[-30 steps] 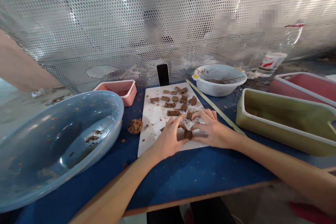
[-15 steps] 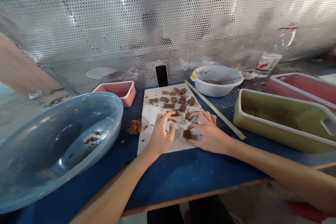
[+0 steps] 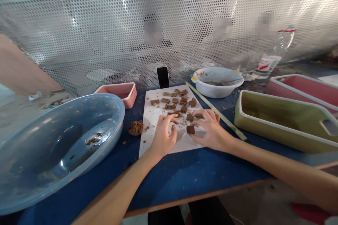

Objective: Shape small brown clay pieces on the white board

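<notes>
Block (image 3: 190, 130), small, brown and squarish: in the head view it sits over the near part of the sheet (image 3: 182, 142), between the right hand's (image 3: 210, 130) thumb and forefinger, which look clamped on it; whether its base touches the sheet I cannot tell. The left hand (image 3: 164, 135) is at nine o'clock from it, thumb and fingers apart with nothing between them, forefinger close over a crumbly strip (image 3: 173, 114).

Other blocks (image 3: 184, 109) lie from ten to twelve o'clock, a neighbour (image 3: 189, 117) just beyond the right forefinger. A rough lump (image 3: 136, 128) is at nine, past the left hand. The stick (image 3: 211, 105) slants from twelve to three, near the right wrist.

The block looks like damp clay, so too hard a pinch could dent its sides; too slack a one could let it slip or tip. A push toward twelve could shove the neighbour askew. If the left hand dipped, its fingertips might crush the strip. Crumbs on the sheet could stick to the block if it were pressed among them.
</notes>
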Demonstrator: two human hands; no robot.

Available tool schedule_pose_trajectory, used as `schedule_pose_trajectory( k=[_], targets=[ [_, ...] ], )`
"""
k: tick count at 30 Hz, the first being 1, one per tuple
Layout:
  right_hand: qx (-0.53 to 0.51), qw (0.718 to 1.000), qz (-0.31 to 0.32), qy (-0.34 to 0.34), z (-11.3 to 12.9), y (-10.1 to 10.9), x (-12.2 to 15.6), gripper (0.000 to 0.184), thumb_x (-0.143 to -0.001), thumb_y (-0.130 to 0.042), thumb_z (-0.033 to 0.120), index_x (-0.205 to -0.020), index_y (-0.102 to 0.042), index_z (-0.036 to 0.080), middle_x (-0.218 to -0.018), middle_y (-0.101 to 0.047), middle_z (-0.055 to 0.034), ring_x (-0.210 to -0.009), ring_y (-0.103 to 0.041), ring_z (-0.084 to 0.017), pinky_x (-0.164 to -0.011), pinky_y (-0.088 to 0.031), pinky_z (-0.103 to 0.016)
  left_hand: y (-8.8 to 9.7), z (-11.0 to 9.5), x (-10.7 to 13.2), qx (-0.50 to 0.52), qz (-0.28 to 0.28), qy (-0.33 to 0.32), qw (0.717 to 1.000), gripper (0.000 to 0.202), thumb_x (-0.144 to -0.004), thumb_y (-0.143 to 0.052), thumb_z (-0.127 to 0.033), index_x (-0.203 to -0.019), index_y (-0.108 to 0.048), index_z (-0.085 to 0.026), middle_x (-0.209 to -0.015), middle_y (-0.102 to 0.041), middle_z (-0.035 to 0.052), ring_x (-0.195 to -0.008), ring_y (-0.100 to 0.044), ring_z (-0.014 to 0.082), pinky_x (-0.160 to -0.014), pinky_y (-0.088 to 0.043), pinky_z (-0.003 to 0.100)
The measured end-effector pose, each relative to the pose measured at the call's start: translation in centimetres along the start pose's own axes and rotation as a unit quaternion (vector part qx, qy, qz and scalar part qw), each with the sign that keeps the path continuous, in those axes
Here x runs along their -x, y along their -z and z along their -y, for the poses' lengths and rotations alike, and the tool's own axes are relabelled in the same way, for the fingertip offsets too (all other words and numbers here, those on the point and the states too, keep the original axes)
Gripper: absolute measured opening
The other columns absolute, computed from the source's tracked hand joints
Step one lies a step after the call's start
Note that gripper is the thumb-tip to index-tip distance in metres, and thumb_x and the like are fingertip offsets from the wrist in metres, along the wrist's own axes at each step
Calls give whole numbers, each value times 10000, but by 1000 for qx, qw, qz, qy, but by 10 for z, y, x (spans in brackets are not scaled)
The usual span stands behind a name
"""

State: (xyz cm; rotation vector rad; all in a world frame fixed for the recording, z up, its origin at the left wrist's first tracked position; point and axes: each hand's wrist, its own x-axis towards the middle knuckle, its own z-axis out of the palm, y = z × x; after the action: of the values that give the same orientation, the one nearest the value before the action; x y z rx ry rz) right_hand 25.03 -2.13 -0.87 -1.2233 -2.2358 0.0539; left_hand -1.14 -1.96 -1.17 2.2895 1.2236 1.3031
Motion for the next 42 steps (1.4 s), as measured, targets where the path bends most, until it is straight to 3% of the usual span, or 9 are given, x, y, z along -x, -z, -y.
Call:
schedule_pose_trajectory(
  k=[5,10,21,27,35,38,42],
  targets=[
    [44,996,-69,-38,-35,24,-27,288,-975,-811,560,-1090,-858,301,-1440,-665,-140,-1369,-540,-450,-1078,-447,-653,-1,1,0,5,-9,4,1000,441,-995,-554,-94,-1398,-659,-239,-1140,-776,96,-1120,-751,292,-946,-643,440],
    [39,991,-95,-86,-63,41,-54,395,-983,-755,649,-1062,-869,279,-1425,-654,-161,-1401,-510,-476,-1145,-393,-683,-1,1,0,11,-18,8,1000,429,-997,-559,-100,-1387,-661,-245,-1110,-783,86,-1111,-745,292,-909,-644,424],
    [30,991,10,-130,-73,-6,-79,535,-918,-762,786,-1011,-896,276,-1239,-680,-172,-1279,-549,-464,-1055,-401,-615,-4,3,1,-5,-23,-15,1000,414,-1010,-543,-72,-1371,-648,-246,-1066,-788,76,-1111,-717,299,-924,-656,441],
    [34,987,48,-147,-77,-15,-87,522,-889,-799,778,-1032,-904,287,-1167,-665,-156,-1247,-542,-451,-1048,-403,-599,-5,3,1,-1,-11,-11,1000,430,-1011,-542,-80,-1395,-642,-244,-1081,-789,74,-1115,-715,300,-910,-662,440],
    [-2,991,51,-127,-87,-15,-87,489,-878,-848,744,-1062,-903,294,-1138,-639,-116,-1219,-594,-403,-1065,-491,-588,-5,1,2,5,-10,-3,1000,434,-1000,-540,-85,-1384,-655,-251,-1081,-796,73,-1119,-715,304,-916,-652,447],
    [7,992,35,-121,-84,-10,-87,457,-892,-838,723,-1060,-901,302,-1113,-637,-117,-1217,-596,-420,-1060,-493,-633,-4,2,0,11,-50,5,999,415,-996,-541,-85,-1353,-668,-255,-1089,-797,80,-1140,-716,303,-945,-635,451],
    [6,995,19,-95,-64,-5,-85,475,-922,-813,734,-1057,-899,287,-1135,-652,-139,-1212,-595,-430,-1056,-490,-662,8,7,-8,25,-213,27,976,419,-1002,-567,-129,-1398,-636,-245,-1192,-754,99,-1086,-699,268,-940,-584,428]
  ],
)
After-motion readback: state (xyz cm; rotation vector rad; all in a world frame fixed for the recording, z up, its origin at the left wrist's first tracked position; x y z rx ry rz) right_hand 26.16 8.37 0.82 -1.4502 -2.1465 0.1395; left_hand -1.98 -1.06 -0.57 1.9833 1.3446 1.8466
